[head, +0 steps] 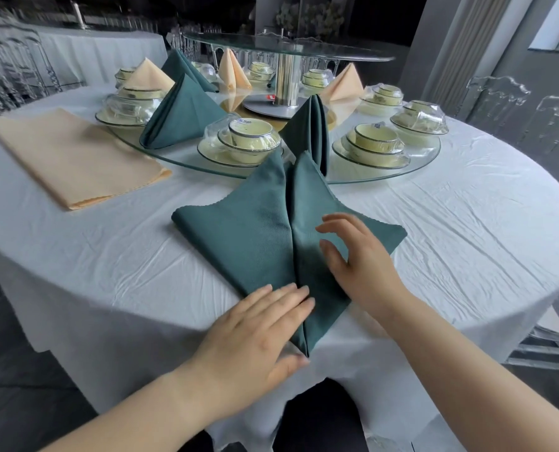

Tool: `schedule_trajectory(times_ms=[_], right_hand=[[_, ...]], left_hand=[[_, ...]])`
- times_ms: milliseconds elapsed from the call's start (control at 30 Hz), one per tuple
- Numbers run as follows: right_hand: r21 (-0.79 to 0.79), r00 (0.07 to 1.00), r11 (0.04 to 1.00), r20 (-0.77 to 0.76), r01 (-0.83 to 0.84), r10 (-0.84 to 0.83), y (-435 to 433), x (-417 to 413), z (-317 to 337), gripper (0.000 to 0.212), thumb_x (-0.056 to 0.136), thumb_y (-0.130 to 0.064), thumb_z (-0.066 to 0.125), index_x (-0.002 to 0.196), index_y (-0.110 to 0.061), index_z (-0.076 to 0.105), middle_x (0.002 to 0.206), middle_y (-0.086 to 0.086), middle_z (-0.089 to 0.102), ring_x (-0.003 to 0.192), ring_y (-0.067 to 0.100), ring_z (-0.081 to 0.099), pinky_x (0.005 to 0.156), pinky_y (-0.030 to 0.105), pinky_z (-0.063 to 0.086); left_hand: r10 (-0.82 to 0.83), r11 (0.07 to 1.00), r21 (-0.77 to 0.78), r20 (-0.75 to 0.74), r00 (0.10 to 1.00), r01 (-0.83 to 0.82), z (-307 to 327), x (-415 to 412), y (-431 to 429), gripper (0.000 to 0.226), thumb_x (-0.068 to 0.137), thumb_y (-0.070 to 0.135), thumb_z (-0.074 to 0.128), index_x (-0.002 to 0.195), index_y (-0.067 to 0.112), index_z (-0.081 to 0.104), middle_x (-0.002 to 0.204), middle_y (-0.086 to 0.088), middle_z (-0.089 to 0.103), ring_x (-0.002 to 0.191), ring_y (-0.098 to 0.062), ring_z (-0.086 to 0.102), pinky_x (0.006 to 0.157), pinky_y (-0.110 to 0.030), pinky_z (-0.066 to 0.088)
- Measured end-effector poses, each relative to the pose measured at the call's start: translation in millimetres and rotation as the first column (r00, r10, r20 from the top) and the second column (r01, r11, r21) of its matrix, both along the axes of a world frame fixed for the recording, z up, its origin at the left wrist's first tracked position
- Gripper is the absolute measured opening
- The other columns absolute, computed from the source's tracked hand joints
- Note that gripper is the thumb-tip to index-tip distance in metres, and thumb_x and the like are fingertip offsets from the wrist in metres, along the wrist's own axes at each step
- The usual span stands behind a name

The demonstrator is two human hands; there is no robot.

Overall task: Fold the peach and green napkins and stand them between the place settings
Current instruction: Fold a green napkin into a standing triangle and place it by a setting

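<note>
Green napkin (pixel 258 243) looks soft, limp: left grip (pixel 255 327) flat on its near tip, right grip (pixel 359 259) splayed; likely best pinched along the centre crease.

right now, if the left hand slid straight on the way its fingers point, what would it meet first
The left hand lies flat on the green napkin, fingers pointing right. Sliding on across the cloth, it would likely meet the right hand near its wrist first, though that hand's height is unclear.
</note>
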State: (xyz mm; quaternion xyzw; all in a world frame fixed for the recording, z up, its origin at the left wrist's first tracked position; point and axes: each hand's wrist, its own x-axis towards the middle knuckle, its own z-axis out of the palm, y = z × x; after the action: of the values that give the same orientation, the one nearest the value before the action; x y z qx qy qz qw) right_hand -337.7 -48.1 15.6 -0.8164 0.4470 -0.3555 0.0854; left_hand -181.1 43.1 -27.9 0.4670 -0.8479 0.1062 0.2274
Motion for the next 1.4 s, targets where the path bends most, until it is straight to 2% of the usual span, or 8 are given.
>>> schedule_trajectory(times_ms=[267, 467, 567, 667, 767, 1000, 1233, 1400], right_hand=[[0.065, 0.904, 0.972, -0.360, -0.224, 0.232, 7.1, -13.7, -16.3, 0.065, 0.082, -0.041, 0.023, 0.127, -0.002, 0.051, 0.135, 0.016, 0.048, 0.125, 0.027, 0.046, 0.103, 0.017, 0.019], [0.201, 0.941, 0.972, -0.336, 0.119, -0.046, -57.3, -78.7, -0.1, 0.037, 0.096, -0.018, 0.042, 0.132, -0.010, 0.045, 0.143, 0.008, 0.039, 0.131, 0.024, 0.036, 0.102, 0.019, 0.020], [0.088, 0.919, 0.957, -0.318, 0.275, -0.234, -62.5, -99.3, 5.9, 0.040, 0.091, -0.014, 0.051, 0.130, -0.007, 0.047, 0.141, 0.010, 0.041, 0.131, 0.024, 0.036, 0.105, 0.026, 0.024], [0.074, 0.972, 0.996, -0.230, 0.059, -0.040, -34.1, -93.5, 15.1, 0.051, 0.077, -0.026, 0.070, 0.122, -0.008, 0.055, 0.130, 0.006, 0.052, 0.123, 0.018, 0.046, 0.100, 0.016, 0.026], [0.135, 0.907, 0.969, -0.345, -0.207, 0.242, 0.0, -75.0, 12.5, 0.065, 0.067, -0.047, 0.055, 0.121, -0.012, 0.057, 0.122, -0.007, 0.052, 0.121, 0.006, 0.042, 0.102, 0.014, 0.020], [-0.108, 0.814, 0.954, -0.553, -0.279, 0.176, 9.6, -44.9, 5.2, 0.043, 0.074, -0.040, 0.045, 0.105, -0.018, 0.066, 0.106, -0.004, 0.068, 0.100, 0.009, 0.060, 0.092, 0.028, 0.044], [-0.117, 0.915, 0.963, -0.358, -0.241, 0.186, 18.2, -19.1, 15.7, 0.043, 0.065, -0.013, 0.036, 0.092, -0.011, 0.069, 0.088, 0.001, 0.071, 0.080, 0.015, 0.062, 0.083, 0.021, 0.042], [-0.124, 0.985, 0.977, -0.013, -0.173, 0.173, 37.0, -8.0, 62.9, 0.019, 0.074, -0.002, 0.051, 0.073, -0.015, 0.065, 0.069, -0.009, 0.065, 0.079, 0.002, 0.051, 0.069, 0.010, 0.036]], left_hand=[[-0.042, 0.994, -0.102, -0.083, 0.996, 0.034, 2.6, -5.4, -7.6, 0.039, 0.074, 0.025, 0.045, 0.096, 0.011, 0.073, 0.103, -0.002, 0.071, 0.100, -0.015, 0.064, 0.091, -0.027, 0.038], [-0.064, 0.996, -0.060, -0.041, 0.997, 0.061, 8.2, -1.4, -10.4, 0.039, 0.073, 0.027, 0.042, 0.093, 0.016, 0.074, 0.100, 0.002, 0.071, 0.090, -0.011, 0.068, 0.090, -0.026, 0.037], [-0.100, 0.994, -0.039, -0.036, 0.994, 0.099, 12.6, 1.8, -11.8, 0.040, 0.069, 0.028, 0.042, 0.090, 0.017, 0.075, 0.097, 0.002, 0.072, 0.088, -0.011, 0.069, 0.088, -0.025, 0.038], [-0.156, 0.988, 0.015, -0.041, 0.987, 0.157, 25.5, 6.5, -17.9, 0.044, 0.061, 0.028, 0.042, 0.088, 0.017, 0.075, 0.093, 0.003, 0.073, 0.086, -0.009, 0.065, 0.081, -0.023, 0.040], [-0.168, 0.984, 0.048, -0.024, 0.985, 0.169, 34.5, 10.8, -25.5, 0.051, 0.057, 0.030, 0.041, 0.093, 0.015, 0.073, 0.096, 0.002, 0.072, 0.089, -0.007, 0.059, 0.083, -0.023, 0.040], [-0.047, 0.998, 0.044, -0.058, 0.997, 0.050, 37.4, 21.9, -37.4, 0.055, 0.057, 0.014, 0.029, 0.088, 0.015, 0.074, 0.089, 0.002, 0.073, 0.084, -0.009, 0.064, 0.086, -0.026, 0.037], [-0.062, 0.996, 0.049, -0.155, 0.986, 0.070, 58.9, 25.1, -39.3, 0.056, 0.058, 0.013, 0.028, 0.089, 0.012, 0.074, 0.088, 0.002, 0.073, 0.080, -0.011, 0.065, 0.076, -0.018, 0.041], [-0.029, 0.981, 0.158, -0.455, 0.890, 0.112, 109.1, 27.8, -24.3, 0.032, 0.083, 0.036, 0.045, 0.086, 0.015, 0.069, 0.076, 0.009, 0.065, 0.078, 0.001, 0.055, 0.066, -0.017, 0.041]])
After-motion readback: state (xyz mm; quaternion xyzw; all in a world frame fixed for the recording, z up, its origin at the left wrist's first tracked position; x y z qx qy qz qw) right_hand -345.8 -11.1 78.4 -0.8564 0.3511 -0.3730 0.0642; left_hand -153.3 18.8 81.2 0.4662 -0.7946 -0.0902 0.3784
